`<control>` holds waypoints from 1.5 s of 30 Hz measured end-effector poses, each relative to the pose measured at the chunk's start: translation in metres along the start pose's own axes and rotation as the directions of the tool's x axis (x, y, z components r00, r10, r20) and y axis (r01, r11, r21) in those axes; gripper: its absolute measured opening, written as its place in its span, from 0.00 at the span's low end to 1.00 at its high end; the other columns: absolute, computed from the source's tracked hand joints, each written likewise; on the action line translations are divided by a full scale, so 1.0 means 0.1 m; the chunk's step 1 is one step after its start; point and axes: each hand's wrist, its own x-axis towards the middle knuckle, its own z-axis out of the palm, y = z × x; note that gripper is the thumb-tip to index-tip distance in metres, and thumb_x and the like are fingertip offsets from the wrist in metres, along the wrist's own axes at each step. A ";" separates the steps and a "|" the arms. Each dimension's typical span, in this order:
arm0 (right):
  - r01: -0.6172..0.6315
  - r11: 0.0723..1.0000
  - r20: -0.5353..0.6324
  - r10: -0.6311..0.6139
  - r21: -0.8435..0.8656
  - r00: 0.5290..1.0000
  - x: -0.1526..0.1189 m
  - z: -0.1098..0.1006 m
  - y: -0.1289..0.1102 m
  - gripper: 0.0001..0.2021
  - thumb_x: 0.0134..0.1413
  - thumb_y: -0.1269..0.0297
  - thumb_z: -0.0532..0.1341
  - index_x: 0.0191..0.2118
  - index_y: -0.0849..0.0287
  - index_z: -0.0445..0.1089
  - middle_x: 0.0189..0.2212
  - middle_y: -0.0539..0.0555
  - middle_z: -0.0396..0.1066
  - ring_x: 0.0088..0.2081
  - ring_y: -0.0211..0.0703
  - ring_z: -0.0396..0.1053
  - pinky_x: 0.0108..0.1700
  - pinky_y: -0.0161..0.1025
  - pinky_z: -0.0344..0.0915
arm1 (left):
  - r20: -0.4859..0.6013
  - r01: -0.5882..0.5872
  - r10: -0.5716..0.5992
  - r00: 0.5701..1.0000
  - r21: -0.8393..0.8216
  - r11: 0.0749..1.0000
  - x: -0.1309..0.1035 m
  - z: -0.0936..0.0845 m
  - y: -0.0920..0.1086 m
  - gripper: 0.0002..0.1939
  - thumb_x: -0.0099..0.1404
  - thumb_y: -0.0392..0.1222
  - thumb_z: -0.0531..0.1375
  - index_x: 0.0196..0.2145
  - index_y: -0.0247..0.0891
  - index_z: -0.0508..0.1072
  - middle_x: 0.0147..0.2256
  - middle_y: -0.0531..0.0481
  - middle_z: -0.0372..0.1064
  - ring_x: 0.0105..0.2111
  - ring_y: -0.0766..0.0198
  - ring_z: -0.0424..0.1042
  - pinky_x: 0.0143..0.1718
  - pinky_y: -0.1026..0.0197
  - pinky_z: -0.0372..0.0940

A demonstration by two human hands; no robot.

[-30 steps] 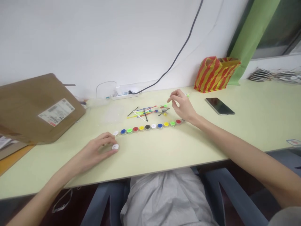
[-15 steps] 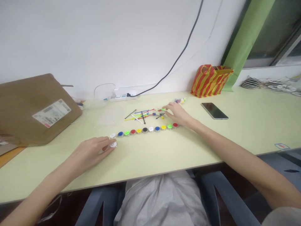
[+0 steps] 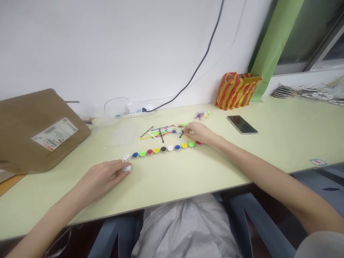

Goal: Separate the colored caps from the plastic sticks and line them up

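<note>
My left hand (image 3: 104, 175) rests on the table with thumb and fingers closed round a small white-topped round piece (image 3: 127, 167) with a clear base. Just behind it begins a row of similar round pieces (image 3: 163, 149) in white, blue, green, red, yellow and black. Beyond that row lies a loose pile of coloured sticks with arrow-like ends (image 3: 160, 133). At the pile's right end, my right hand (image 3: 201, 133) has its fingertips drawn together beside a black stick (image 3: 181, 134). Whatever is between those fingertips, if anything, is hidden.
A cardboard box (image 3: 40, 132) stands at the left, near a clear plastic sheet (image 3: 122, 134). Along the wall sits a power strip (image 3: 137, 111) with a black cable. A striped bag (image 3: 236, 91), a phone (image 3: 242, 124) and a small bundle of coloured parts (image 3: 202, 115) lie rightward.
My right hand has come slightly nearer, and its fingers have closed among the small pieces at the pile's right end. My left hand still holds the white-topped piece. The view has shifted slightly.
</note>
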 end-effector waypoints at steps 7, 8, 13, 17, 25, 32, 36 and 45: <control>-0.041 0.999 0.023 0.041 0.008 0.999 -0.01 0.01 0.04 0.09 0.65 0.66 0.60 0.46 0.59 0.76 0.41 0.58 0.76 0.39 0.46 0.71 0.39 0.37 0.60 | -0.006 0.006 -0.006 1.000 -0.031 0.999 0.01 0.01 -0.01 0.21 0.71 0.60 0.51 0.39 0.45 0.77 0.31 0.51 0.73 0.30 0.58 0.73 0.32 0.61 0.60; -0.037 0.999 0.036 0.037 0.002 0.999 -0.01 0.02 0.05 0.09 0.64 0.65 0.60 0.46 0.59 0.76 0.41 0.58 0.76 0.39 0.46 0.71 0.39 0.37 0.60 | -0.004 0.006 -0.007 1.000 -0.033 0.999 0.01 0.01 -0.02 0.20 0.71 0.59 0.52 0.38 0.44 0.76 0.30 0.51 0.73 0.30 0.58 0.72 0.32 0.61 0.60; -0.012 0.999 0.056 0.014 -0.032 0.998 0.01 0.07 0.12 0.11 0.62 0.67 0.61 0.48 0.58 0.76 0.41 0.57 0.76 0.39 0.46 0.71 0.38 0.37 0.60 | -0.007 0.021 -0.022 1.000 -0.036 0.999 0.01 0.00 -0.02 0.20 0.71 0.60 0.52 0.34 0.44 0.74 0.29 0.51 0.72 0.28 0.58 0.71 0.31 0.61 0.58; -0.020 0.999 0.029 0.021 -0.046 0.999 0.03 0.06 0.16 0.11 0.61 0.70 0.60 0.48 0.57 0.76 0.42 0.57 0.77 0.40 0.46 0.72 0.39 0.37 0.60 | 0.004 0.027 -0.027 1.000 -0.030 0.999 0.02 0.01 -0.03 0.21 0.71 0.60 0.51 0.34 0.43 0.73 0.29 0.50 0.73 0.29 0.57 0.71 0.31 0.61 0.58; 0.008 0.995 -0.033 -0.011 -0.095 0.999 0.04 -0.02 0.21 0.14 0.63 0.75 0.57 0.48 0.59 0.77 0.45 0.59 0.75 0.45 0.48 0.71 0.41 0.37 0.60 | 0.030 0.064 -0.064 0.997 -0.002 0.998 0.01 -0.02 -0.07 0.24 0.71 0.63 0.49 0.35 0.43 0.75 0.29 0.49 0.73 0.29 0.57 0.72 0.32 0.60 0.59; -0.038 0.996 -0.130 0.027 -0.082 0.991 0.04 -0.05 0.26 0.14 0.65 0.75 0.55 0.48 0.58 0.76 0.48 0.59 0.73 0.45 0.47 0.70 0.40 0.38 0.59 | -0.014 0.106 -0.106 0.994 -0.011 0.994 0.02 -0.02 -0.10 0.29 0.69 0.63 0.51 0.54 0.45 0.77 0.29 0.50 0.75 0.28 0.56 0.73 0.30 0.61 0.60; -0.093 0.990 -0.206 0.070 -0.105 0.976 0.03 -0.07 0.29 0.16 0.66 0.75 0.51 0.51 0.59 0.74 0.49 0.60 0.71 0.44 0.49 0.69 0.38 0.40 0.58 | -0.130 0.039 -0.034 0.991 0.035 0.999 0.00 -0.05 -0.05 0.29 0.70 0.62 0.50 0.58 0.45 0.75 0.26 0.51 0.74 0.25 0.58 0.72 0.29 0.61 0.58; -0.294 0.956 -0.485 0.259 0.005 0.835 0.02 -0.24 0.44 0.17 0.68 0.71 0.47 0.54 0.60 0.69 0.49 0.63 0.69 0.43 0.51 0.69 0.41 0.42 0.60 | -0.393 -0.133 0.162 0.905 0.101 0.986 0.36 -0.22 0.36 0.22 0.74 0.53 0.48 0.43 0.42 0.80 0.26 0.50 0.76 0.24 0.62 0.71 0.30 0.60 0.58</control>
